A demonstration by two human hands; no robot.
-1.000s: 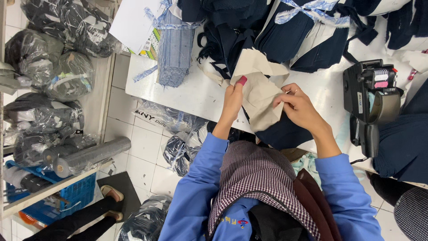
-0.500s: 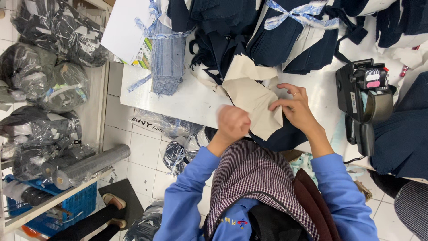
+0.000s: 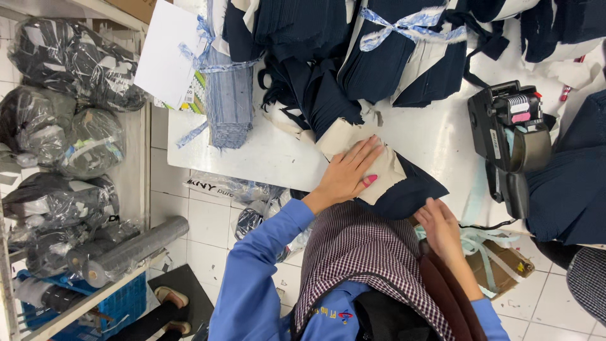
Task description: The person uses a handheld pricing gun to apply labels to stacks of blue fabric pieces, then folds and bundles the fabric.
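Both hands were up on the beige fabric piece (image 3: 353,155) a second ago, pinching and turning it between them. Now only the left hand (image 3: 349,175) is on it, laid flat, fingers spread and pointing toward 1 o'clock, palm pressing the piece down on the white counter (image 3: 252,151). The right hand (image 3: 439,224) has dropped away toward 5 o'clock, off the counter edge, down by the lap near some pale green strapping (image 3: 470,243). Its fingers look loosely curled; cannot tell whether it grips anything.

Reading of the change: handling in the air looks finished, the piece is set down and being smoothed or held in place. That is a judgement only.

Beige piece: lies near the counter's near edge, at about 6 o'clock from the big navy heap (image 3: 315,88). Its long axis runs from 10 o'clock to 4 o'clock. The 10 o'clock end tucks against the navy heap; the 4 o'clock end overlaps a dark navy fabric piece (image 3: 404,192) that hangs over the counter edge.

Around it: a tied bundle of blue striped cloth (image 3: 228,98) at 10 o'clock, well apart. A black label gun (image 3: 512,136) at 3 o'clock, lying on the counter, apart from both hands. Navy bundles tied with light blue ribbon (image 3: 394,25) at 12 o'clock. Bagged dark goods on the shelf (image 3: 136,158) far to 9 o'clock.
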